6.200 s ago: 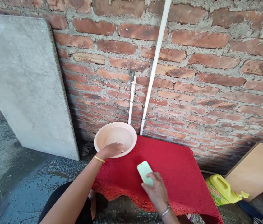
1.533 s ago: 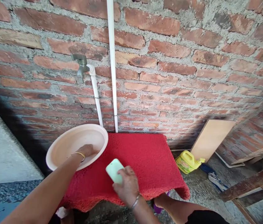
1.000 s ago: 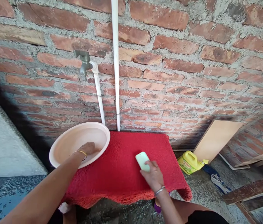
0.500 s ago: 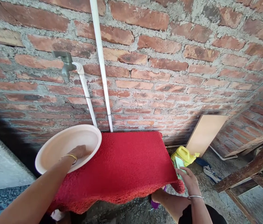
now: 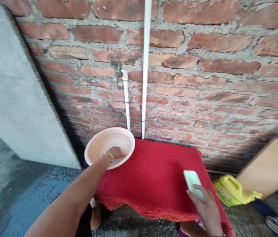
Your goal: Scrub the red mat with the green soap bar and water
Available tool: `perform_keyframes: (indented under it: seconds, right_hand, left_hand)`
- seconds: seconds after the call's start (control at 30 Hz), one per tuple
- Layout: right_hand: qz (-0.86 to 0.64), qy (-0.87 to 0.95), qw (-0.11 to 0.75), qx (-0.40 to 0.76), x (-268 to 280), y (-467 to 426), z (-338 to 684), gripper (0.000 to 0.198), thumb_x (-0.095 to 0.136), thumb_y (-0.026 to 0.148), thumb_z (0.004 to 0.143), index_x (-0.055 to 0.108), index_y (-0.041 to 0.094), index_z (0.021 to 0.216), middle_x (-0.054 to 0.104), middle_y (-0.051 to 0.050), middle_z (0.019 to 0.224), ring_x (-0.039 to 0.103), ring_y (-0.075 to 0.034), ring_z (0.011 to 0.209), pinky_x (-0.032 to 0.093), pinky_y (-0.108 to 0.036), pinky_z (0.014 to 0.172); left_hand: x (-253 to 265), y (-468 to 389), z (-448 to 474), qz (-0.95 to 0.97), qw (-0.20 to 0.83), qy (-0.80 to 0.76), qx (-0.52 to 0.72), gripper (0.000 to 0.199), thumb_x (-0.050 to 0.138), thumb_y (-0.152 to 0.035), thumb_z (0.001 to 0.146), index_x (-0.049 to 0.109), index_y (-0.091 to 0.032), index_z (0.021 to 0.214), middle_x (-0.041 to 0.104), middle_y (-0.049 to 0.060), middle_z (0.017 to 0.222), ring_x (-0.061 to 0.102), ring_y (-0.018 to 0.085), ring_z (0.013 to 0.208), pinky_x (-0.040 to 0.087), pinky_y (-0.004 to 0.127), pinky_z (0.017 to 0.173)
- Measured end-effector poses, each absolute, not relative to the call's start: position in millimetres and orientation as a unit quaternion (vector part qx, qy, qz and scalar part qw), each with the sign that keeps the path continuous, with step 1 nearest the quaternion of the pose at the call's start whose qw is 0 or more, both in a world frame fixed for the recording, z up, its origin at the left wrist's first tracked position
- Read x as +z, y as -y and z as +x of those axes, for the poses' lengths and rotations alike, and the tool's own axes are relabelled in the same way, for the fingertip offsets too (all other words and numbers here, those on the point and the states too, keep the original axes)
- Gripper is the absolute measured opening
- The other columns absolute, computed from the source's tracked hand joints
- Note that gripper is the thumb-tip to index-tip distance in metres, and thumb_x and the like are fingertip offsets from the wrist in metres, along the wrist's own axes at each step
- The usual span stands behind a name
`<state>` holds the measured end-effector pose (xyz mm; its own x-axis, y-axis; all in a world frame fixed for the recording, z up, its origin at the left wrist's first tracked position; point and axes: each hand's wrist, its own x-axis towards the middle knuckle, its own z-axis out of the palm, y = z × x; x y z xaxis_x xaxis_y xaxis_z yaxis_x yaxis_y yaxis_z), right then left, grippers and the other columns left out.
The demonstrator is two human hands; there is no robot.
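My left hand (image 5: 115,152) reaches down into a pale pink basin (image 5: 92,144), which stands at the left end of a table covered by a thick red cloth. The back of that hand shows; its fingers are hidden, and so is anything they hold. Over the right part of the red cloth (image 5: 153,177), my right hand (image 5: 206,205) is closed on a pale green block with rounded corners (image 5: 192,180). Whether that block is a soap bar or a brush I cannot tell. Its shadow lies on the cloth to its left.
A grey tap (image 5: 116,69) on a white pipe (image 5: 127,105) sits above the basin by the brick wall. A yellow jug (image 5: 232,191) and slippers (image 5: 269,214) are on the floor at right, near a leaning board (image 5: 269,164). A grey slab (image 5: 25,85) stands at left.
My view has turned left. My right hand has brought the pale green block from beyond the table's right edge to over the red cloth. My left hand stays in the basin.
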<state>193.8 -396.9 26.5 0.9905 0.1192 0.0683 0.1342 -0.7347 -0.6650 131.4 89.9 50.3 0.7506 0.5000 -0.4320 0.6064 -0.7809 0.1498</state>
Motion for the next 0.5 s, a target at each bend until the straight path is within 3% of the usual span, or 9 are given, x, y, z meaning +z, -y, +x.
perform_keyframes:
  seconds: [0.13, 0.27, 0.5]
  right_hand:
    - [-0.899, 0.272, 0.334, 0.075, 33.6, 280.6, 150.8, 0.030, 0.062, 0.044, 0.077, 0.070, 0.031, 0.103, 0.065, -0.005, 0.107, 0.064, -0.026, 0.100, 0.052, -0.038, 0.094]
    - [-0.878, 0.392, 0.249, 0.118, 47.2, 196.9, 115.3, 0.029, 0.069, 0.029, 0.076, 0.071, 0.033, 0.105, 0.064, -0.003, 0.110, 0.062, -0.024, 0.106, 0.048, -0.035, 0.098]
    - [-0.914, 0.339, 0.207, 0.082, 38.0, 208.8, 148.1, 0.029, 0.069, 0.030, 0.078, 0.072, 0.029, 0.107, 0.064, -0.006, 0.110, 0.063, -0.025, 0.106, 0.047, -0.034, 0.098]
  left_hand:
    - [52.1, -90.0, 132.2, 0.923, 0.132, -0.295, -0.207, 0.066, 0.068, -0.058, 0.078, 0.069, -0.008, 0.121, 0.067, 0.025, 0.128, 0.065, 0.033, 0.119, 0.051, 0.035, 0.096]
    - [54.2, -88.7, 131.0, 0.922, 0.131, -0.291, -0.217, 0.068, 0.066, -0.058, 0.080, 0.068, -0.006, 0.124, 0.067, 0.026, 0.128, 0.066, 0.033, 0.118, 0.051, 0.034, 0.095]
    - [50.9, -90.8, 131.8, 0.916, 0.150, -0.298, -0.221, 0.077, 0.065, -0.064, 0.077, 0.067, -0.004, 0.126, 0.067, 0.028, 0.126, 0.068, 0.035, 0.112, 0.054, 0.038, 0.090]
